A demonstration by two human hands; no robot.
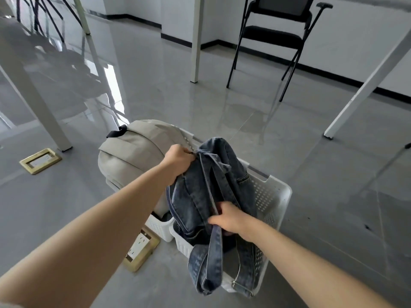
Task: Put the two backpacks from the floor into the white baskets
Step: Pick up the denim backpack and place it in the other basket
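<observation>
Right hand [231, 218] grip pinches denim backpack [206, 192] strap, left hand [178, 161] grip holds its top; bag half inside right white basket [273, 196]. Beige backpack [133, 152] fills left basket [160, 227]. Risk: straps [211, 263] dangling over rim snag, tipping basket.

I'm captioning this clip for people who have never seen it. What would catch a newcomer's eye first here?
First, the denim backpack at centre, gripped by the left hand at its top and the right hand at its straps, going into the right-hand white basket. Just left of it, the beige backpack already sits in the other white basket. Brass floor sockets glint on the glossy grey floor to the left.
</observation>
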